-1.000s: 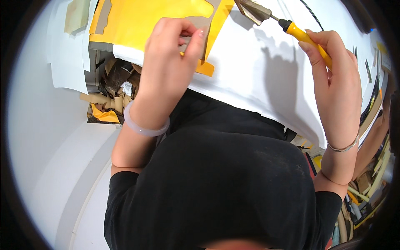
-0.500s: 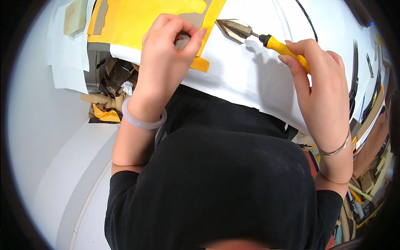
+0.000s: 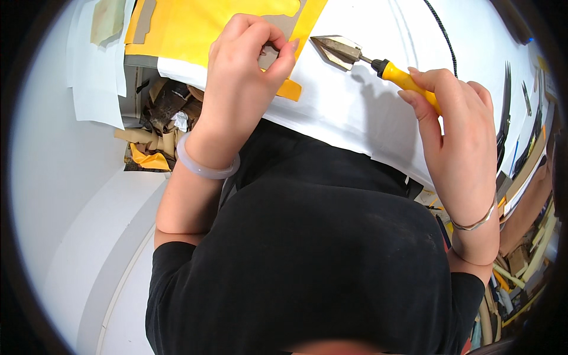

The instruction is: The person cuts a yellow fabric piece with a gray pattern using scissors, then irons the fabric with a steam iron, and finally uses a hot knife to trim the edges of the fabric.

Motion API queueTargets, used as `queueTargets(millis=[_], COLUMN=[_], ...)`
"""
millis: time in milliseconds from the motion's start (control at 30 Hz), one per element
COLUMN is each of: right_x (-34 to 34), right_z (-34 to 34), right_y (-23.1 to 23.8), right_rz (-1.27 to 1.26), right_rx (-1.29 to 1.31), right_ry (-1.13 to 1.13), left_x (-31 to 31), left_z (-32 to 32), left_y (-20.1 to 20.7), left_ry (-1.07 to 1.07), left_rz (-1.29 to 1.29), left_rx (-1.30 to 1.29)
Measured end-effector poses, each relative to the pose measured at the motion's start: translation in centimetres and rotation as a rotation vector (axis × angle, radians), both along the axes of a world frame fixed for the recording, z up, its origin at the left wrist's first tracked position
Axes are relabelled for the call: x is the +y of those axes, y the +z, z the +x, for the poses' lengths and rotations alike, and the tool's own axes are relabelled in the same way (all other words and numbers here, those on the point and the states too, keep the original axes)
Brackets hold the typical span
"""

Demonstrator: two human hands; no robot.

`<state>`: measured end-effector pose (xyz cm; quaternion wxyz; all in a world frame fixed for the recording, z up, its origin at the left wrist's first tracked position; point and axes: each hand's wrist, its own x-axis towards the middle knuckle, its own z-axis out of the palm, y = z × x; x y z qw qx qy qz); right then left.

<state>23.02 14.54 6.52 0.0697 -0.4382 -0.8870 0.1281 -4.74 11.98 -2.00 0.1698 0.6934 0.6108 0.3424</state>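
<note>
My right hand (image 3: 458, 115) holds a tool by its yellow handle (image 3: 408, 84), with the thumb and fingers closed round it. The tool's pointed, spade-shaped metal head (image 3: 338, 51) is just right of a yellow strip along the edge of a yellow sheet (image 3: 189, 29), over white paper. My left hand (image 3: 245, 62) is over the sheet's right side, with its thumb and a finger pinched together beside the strip. Whatever is between those fingertips, if anything, is too small to make out. A grey-brown piece (image 3: 290, 22) shows against the yellow around this hand.
White paper (image 3: 349, 109) covers the tabletop. A black cord (image 3: 441, 23) runs across it behind my right hand. Dark slim tools (image 3: 506, 103) lie at the right. Below the table's left end is a bin of scraps (image 3: 168, 109); more offcuts (image 3: 523, 254) are piled at lower right.
The tool's head and my right hand sit slightly lower in the picture. My left hand has shifted slightly up and right, still pinched. Both grips look the same.
</note>
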Motion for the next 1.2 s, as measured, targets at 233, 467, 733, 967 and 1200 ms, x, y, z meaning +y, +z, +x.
queueTargets(millis=[233, 467, 733, 967, 1200], right_x=[0.0, 0.1, 0.1, 0.3, 0.4], right_z=[-0.1, -0.2, -0.3, -0.5, -0.7], right_y=[0.2, 0.4, 0.5, 0.3, 0.5], right_rz=[0.014, 0.008, 0.004, 0.015, -0.013], right_rx=[-0.021, -0.017, -0.015, -0.011, -0.034], right_ry=[0.003, 0.003, 0.034, 0.065, 0.049], left_x=[-0.3, 0.0, -0.1, -0.1, 0.0], left_z=[-0.8, -1.4, -1.1, -1.0, -1.1], left_y=[0.7, 0.7, 0.6, 0.7, 0.8], left_ry=[-0.05, -0.057, -0.038, -0.031, -0.036], left_rz=[-0.075, -0.136, -0.127, -0.146, -0.157], left_rx=[-0.006, -0.015, 0.002, -0.005, -0.025])
